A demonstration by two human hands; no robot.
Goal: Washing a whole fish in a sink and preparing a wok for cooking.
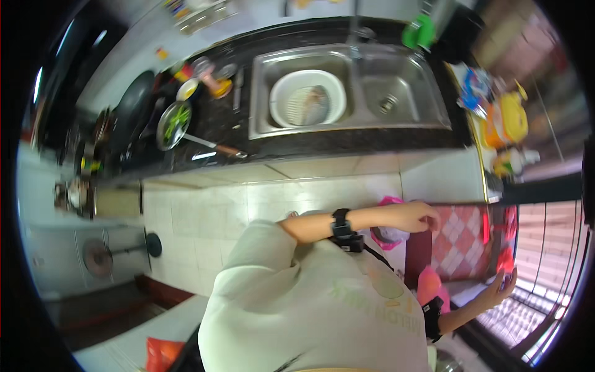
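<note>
My left hand [416, 217], with a black band on the forearm, reaches to the right with loosely curled fingers; no held object shows. Beneath that arm is a pink-rimmed bag or bin [390, 239]. My right hand [505, 282] is at the far right, fingers bent beside a red item [505, 260]. A small dark thing shows at its fingers, but blur hides whether it is gripped. On the counter, a white basin [278, 100] holding a whole fish [317, 106] sits in the left bowl of the steel sink [395, 124].
A pan [161, 135] of green vegetables lies on the dark counter [288, 148], left of the sink, near a knife [238, 90] and a black wok [132, 102]. Yellow bottles [510, 118] stand at right. A barred door or window [546, 232] and a standing fan [98, 258] flank the room.
</note>
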